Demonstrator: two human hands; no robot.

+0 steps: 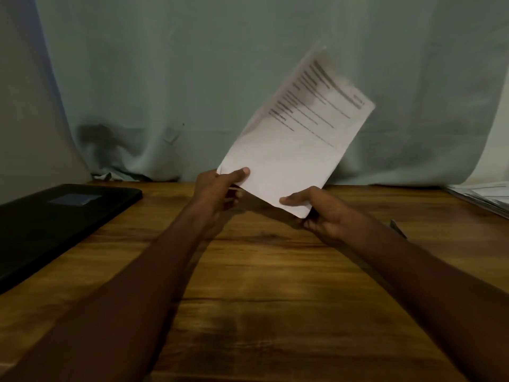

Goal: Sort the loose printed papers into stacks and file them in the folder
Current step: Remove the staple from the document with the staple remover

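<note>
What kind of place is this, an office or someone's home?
Probably a makeshift home desk rather than a formal office. A wooden table stands against a hanging grey-green cloth, with a black folder at its left and a pile of papers at its right. Both hands hold printed sheets.

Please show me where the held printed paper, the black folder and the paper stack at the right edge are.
printed paper (289, 150), head view, on its blank lower middle.
black folder (49, 216), head view, on its cover below the label.
paper stack (487, 195), head view, on its top sheet at the table's right edge.
</note>
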